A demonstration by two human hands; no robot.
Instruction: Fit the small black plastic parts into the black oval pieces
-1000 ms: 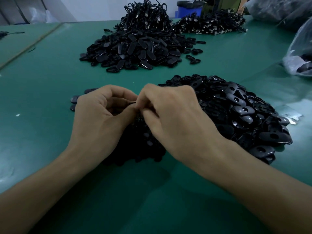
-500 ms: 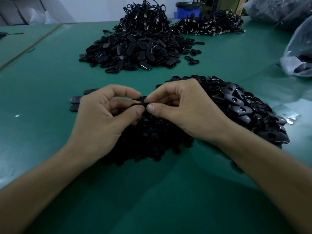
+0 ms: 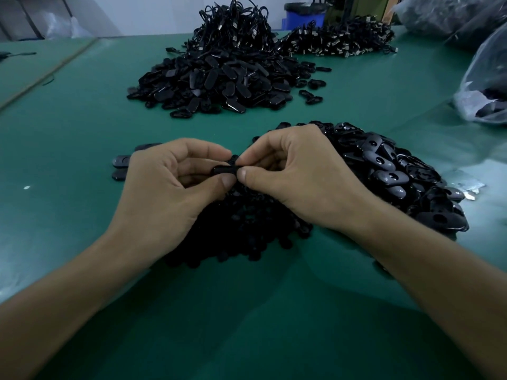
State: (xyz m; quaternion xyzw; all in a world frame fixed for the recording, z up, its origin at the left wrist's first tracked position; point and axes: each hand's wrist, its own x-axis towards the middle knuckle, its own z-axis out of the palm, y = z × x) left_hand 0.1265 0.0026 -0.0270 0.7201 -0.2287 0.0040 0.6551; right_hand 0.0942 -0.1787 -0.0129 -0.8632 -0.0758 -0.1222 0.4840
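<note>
My left hand (image 3: 170, 187) grips a black oval piece (image 3: 224, 170) between thumb and curled fingers, just above the table. My right hand (image 3: 299, 176) meets it from the right, its thumb and forefinger pinching a small black plastic part (image 3: 234, 159) at the oval's top edge. Beneath both hands lies a heap of small black parts (image 3: 247, 226). A pile of glossy black oval pieces with holes (image 3: 392, 176) spreads to the right of my right hand. Whether the small part sits in the oval is hidden by my fingertips.
A few oval pieces (image 3: 120, 161) lie flat left of my left hand. A large heap of black ovals (image 3: 219, 80) and bundled cables (image 3: 337, 41) sit farther back on the green table (image 3: 82, 119). Clear plastic bags (image 3: 485, 86) stand at the right edge.
My right hand has turned from knuckles-up over the heap to a pinch against the oval in my left hand. The oval's edge now shows between both thumbs.
</note>
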